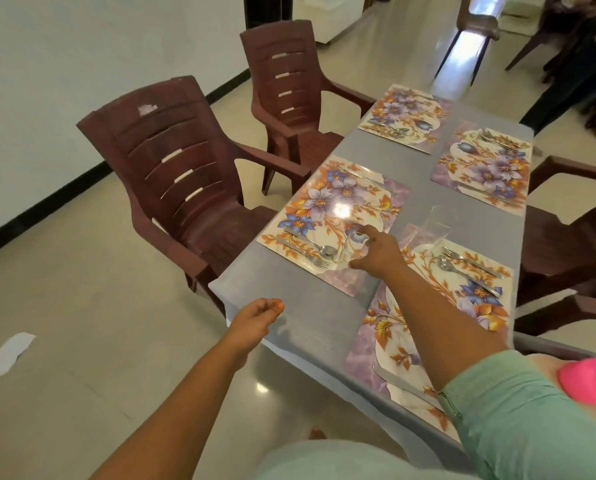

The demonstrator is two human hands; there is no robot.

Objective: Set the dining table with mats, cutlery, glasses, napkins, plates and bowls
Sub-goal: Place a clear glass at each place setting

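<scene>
Glossy laminated mats [338, 216] printed with flowers throw back a bright glare on a table [289, 317] covered in a smooth grey sheet with a soft sheen. Polished metal cutlery [310, 252] gleams on the mats, beside a clear glass [353, 249] and a second clear glass [435, 225]. Brown moulded plastic chairs [175, 168], matt and scuffed in one spot, stand on a highly polished tile floor [82, 341]. A green cloth sleeve [518, 410] looks soft and matt.
</scene>
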